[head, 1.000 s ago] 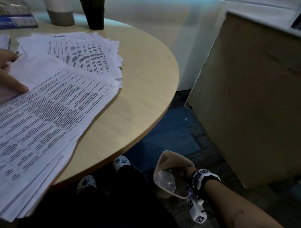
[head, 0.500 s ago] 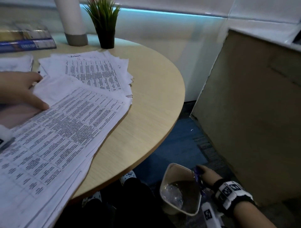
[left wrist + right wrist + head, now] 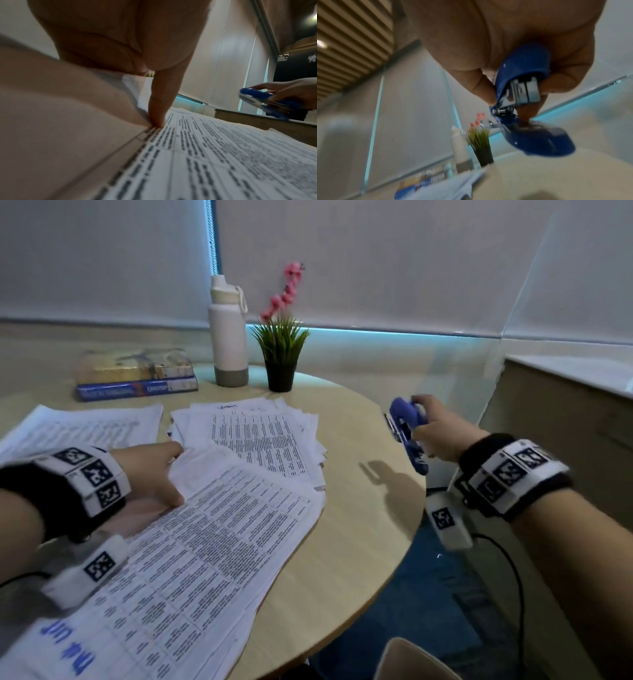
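Note:
My right hand (image 3: 420,415) grips a blue stapler (image 3: 407,436) in the air just past the round table's right edge; its jaws stand apart in the right wrist view, stapler (image 3: 530,121). The left hand (image 3: 154,474) lies on the near stack of printed sheets (image 3: 212,542). It holds a turned-back sheet (image 3: 195,457), with the thumb (image 3: 159,108) pressed on the page at the fold. From the left wrist, the stapler (image 3: 262,100) shows off to the right, apart from the paper.
On the wooden table (image 3: 359,508) lie two more paper piles (image 3: 253,436) (image 3: 85,426), with books (image 3: 137,378), a white bottle (image 3: 227,337) and a potted plant (image 3: 281,354) at the back. A beige bin (image 3: 411,659) stands on the floor below; a cabinet (image 3: 565,422) is at the right.
My right hand has risen from the bin on the floor to table height, holding the blue stapler. The view has tilted up. The left hand has stayed on the papers.

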`<state>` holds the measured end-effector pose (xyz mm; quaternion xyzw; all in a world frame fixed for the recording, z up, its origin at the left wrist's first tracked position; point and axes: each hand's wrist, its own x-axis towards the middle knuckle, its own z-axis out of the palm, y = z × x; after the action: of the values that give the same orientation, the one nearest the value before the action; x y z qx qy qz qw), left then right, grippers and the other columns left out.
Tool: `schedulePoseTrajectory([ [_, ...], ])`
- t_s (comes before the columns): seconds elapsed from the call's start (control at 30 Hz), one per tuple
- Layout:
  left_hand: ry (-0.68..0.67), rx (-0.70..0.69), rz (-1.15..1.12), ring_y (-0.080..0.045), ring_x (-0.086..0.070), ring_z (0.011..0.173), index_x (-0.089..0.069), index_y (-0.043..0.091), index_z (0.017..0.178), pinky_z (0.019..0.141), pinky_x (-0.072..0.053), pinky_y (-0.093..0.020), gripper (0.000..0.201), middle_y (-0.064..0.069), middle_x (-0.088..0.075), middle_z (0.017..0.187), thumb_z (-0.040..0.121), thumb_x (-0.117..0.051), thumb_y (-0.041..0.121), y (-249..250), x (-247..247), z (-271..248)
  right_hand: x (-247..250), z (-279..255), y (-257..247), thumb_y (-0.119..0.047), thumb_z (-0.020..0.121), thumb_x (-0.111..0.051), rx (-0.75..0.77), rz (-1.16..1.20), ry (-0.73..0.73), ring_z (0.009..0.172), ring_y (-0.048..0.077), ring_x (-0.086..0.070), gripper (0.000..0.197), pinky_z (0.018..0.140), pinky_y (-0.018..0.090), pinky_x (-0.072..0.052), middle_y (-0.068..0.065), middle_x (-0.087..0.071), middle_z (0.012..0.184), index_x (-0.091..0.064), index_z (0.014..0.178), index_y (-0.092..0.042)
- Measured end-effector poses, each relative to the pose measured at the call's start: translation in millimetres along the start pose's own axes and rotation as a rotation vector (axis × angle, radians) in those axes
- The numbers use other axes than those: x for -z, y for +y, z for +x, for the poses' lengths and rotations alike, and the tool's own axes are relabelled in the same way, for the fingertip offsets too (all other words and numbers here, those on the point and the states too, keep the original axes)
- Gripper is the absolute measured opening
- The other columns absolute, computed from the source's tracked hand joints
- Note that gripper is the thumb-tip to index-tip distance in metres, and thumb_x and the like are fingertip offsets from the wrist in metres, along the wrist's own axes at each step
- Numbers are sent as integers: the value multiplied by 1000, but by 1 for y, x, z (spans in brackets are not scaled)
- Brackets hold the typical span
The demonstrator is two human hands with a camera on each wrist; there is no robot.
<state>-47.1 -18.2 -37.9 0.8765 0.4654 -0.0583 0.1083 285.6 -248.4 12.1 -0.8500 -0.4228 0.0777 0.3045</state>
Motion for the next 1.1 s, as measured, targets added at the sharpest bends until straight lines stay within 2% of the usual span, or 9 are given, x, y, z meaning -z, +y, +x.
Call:
schedulePoseTrajectory([
  [0.13, -10, 6, 42, -20, -56, 106, -41, 17, 130, 85, -43, -27, 75, -1, -58, 124, 70, -80, 37, 6, 2, -6, -35, 47, -14, -11, 94, -43, -31, -292, -208, 121, 35, -48, 54, 89, 35, -40, 20, -46, 136, -24, 145, -12],
  [0.33, -19, -34, 19, -16, -55, 101, -42, 19, 126, 77, -41, -24, 65, 4, -57, 112, 72, -78, 31, 7, 4, -11, -57, 77, 4, -26, 95, -45, -118, -512, -272, 112, 34, -56, 53, 98, 41, -43, 20, -56, 125, -26, 142, -15],
  [0.43, 2, -85, -41, -14, -56, 92, -43, 20, 125, 70, -45, -25, 60, 7, -56, 100, 74, -74, 24, 9, 13, -21, -46, 68, -8, -33, 90, -52, -45, -564, -170, 113, 33, -54, 56, 97, 40, -44, 17, -53, 129, -32, 140, -15],
  [0.53, 70, -195, -148, -13, -59, 101, -41, 25, 128, 88, -50, -34, 64, 7, -59, 116, 74, -75, 24, 17, 32, -37, -39, 40, -41, -44, 85, -61, 191, -275, -77, 125, 25, -46, 67, 104, 35, -37, 8, -45, 140, -35, 141, -18],
  [0.67, 154, -429, -377, -12, -64, 94, -44, 30, 116, 83, -53, -32, 55, 5, -65, 108, 75, -78, 17, 41, 61, -61, -40, -6, -91, -48, 54, -84, 295, 451, -543, 111, 22, -61, 90, 99, 37, -46, 8, -64, 121, -45, 130, -19],
  [0.73, 218, -496, -465, -7, -67, 86, -44, 35, 113, 76, -53, -26, 55, 6, -68, 98, 75, -78, 15, 54, 71, -70, -42, -18, -100, -28, 63, -83, 316, 575, -672, 99, 28, -68, 61, 88, 38, -53, 10, -71, 108, -58, 116, -15],
  [0.83, 267, -530, -548, -11, -69, 85, -44, 44, 109, 75, -54, -31, 55, 4, -71, 95, 74, -79, 20, 57, 78, -77, -44, -29, -101, -5, 78, -69, 340, 603, -548, 81, 25, -71, 15, 85, 42, -55, 12, -74, 93, -70, 93, -6],
  [0.97, 199, -523, -666, -9, -71, 77, -59, 26, 103, 66, -52, -23, 30, 3, -74, 85, 78, -75, 22, 49, 76, -86, -40, -34, -93, -14, 74, -75, 372, 602, -400, 86, 35, -70, 11, 86, 57, -51, 14, -74, 93, -75, 85, -11],
  [1.1, 264, -564, -705, -1, -63, 66, -72, 14, 88, 63, -48, -18, 10, 6, -70, 75, 87, -64, 20, 52, 74, -95, -32, -44, -96, 3, 78, -67, 445, 664, -347, 86, 34, -69, 18, 86, 49, -53, 15, -74, 90, -76, 75, -13],
])
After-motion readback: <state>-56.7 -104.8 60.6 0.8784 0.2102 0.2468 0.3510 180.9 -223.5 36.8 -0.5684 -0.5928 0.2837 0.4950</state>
